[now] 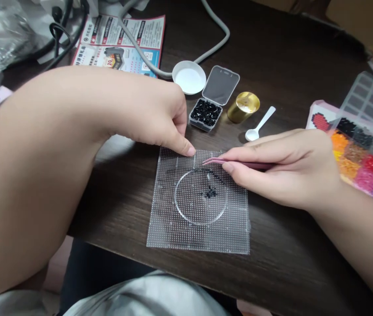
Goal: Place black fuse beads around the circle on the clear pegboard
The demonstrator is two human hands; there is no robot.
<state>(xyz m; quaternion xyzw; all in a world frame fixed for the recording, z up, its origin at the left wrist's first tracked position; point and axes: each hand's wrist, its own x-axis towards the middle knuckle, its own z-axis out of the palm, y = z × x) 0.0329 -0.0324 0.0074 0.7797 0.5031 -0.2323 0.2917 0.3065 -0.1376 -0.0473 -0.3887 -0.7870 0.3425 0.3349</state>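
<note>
A clear square pegboard lies on the dark table, and a clear ring sits on it. Inside the ring is a small loose heap of black beads; a dark line of beads seems to follow the ring's upper edge. My left hand reaches over the board's far edge, its thumb pressed there and its other fingers curled and partly hidden. Between the thumb and fingers of my right hand are pink tweezers, tips just above the ring. Whether the tips hold a bead is too small to tell.
Beyond the board stand an open box of black beads, a white dish, a gold cup and a white spoon. A compartment box of coloured beads lies right. Printed leaflet, grey cable and plastic wrap lie behind.
</note>
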